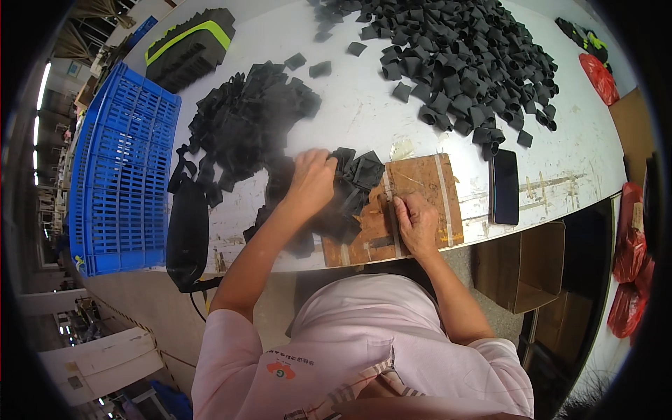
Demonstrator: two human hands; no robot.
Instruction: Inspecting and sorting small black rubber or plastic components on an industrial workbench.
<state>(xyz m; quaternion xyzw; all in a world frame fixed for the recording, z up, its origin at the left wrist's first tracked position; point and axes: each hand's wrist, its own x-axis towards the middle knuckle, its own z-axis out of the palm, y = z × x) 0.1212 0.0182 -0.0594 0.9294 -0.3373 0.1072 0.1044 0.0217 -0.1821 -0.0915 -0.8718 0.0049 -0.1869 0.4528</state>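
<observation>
— Black fabric pieces (350, 183), where? 
— Heaped on the white bench (364, 115), at the left edge of a worn brown board (420, 183) near the front rim. Left hand (310, 180) pressed down on the heap, fingers curled into the pieces. Right hand (416, 222) lay on the board, fingers bent close together over its taped strip; whether pinching anything, could not tell.

— And around them? 
— Loose pile of flat black strips (245, 119) just behind the left hand. Large scatter of curled black loops (462, 56) across the far right of the bench. Dark phone (505, 186) flat, just right of the board.

— Packages, containers? 
— Blue slatted plastic crate (122, 168) on its side at the left end. Black stack edged in bright yellow-green (189, 43) at the far left corner. Open brown cardboard box (521, 266) below the bench rim on the right. Red plastic bags (630, 266) hung at the far right edge, another red bag (599, 75) at the far right corner.
</observation>
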